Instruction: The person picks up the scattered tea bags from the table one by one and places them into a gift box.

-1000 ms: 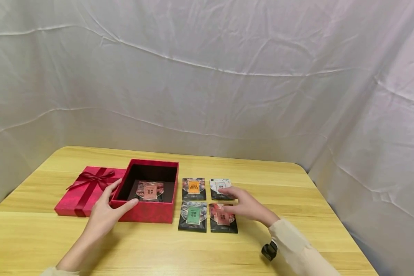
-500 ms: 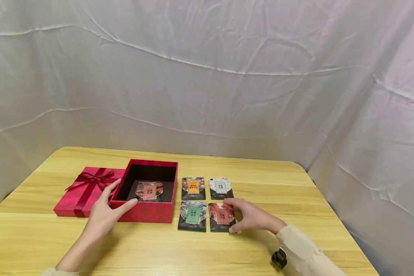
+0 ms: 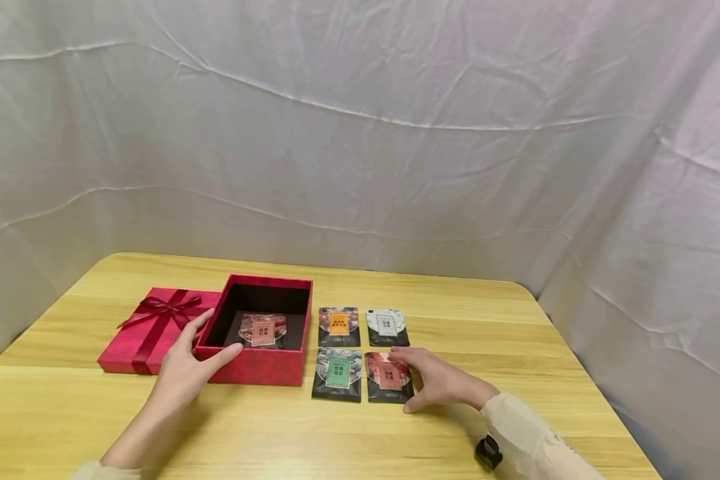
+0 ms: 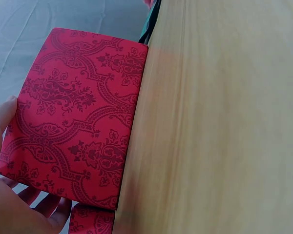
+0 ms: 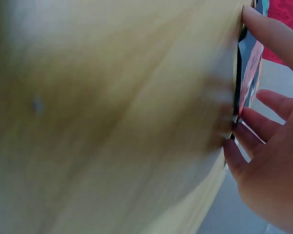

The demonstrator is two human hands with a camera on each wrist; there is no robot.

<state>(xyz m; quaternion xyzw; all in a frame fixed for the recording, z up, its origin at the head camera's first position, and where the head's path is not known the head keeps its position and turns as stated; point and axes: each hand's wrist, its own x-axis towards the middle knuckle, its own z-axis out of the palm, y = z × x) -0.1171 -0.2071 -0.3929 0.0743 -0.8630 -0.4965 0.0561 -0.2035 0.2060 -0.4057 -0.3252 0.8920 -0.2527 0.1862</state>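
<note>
- Currently I see the left hand (image 3: 180, 370) spread, touching the red box (image 3: 258, 369) nearer the table (image 3: 288, 437)'s left edge
- right hand (image 3: 443, 381) spread, low at the near-right packet (image 3: 389, 380), between the side edges

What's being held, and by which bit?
The left hand holds the red box by its near left corner. The right hand is at the right edge of a red-labelled packet; whether it grips is unclear.

The place looks like a makeshift curtained booth: creased pale cloth (image 3: 360, 133) fills the upper frame, enclosing a wood-grain counter (image 3: 276, 433) below.
</note>
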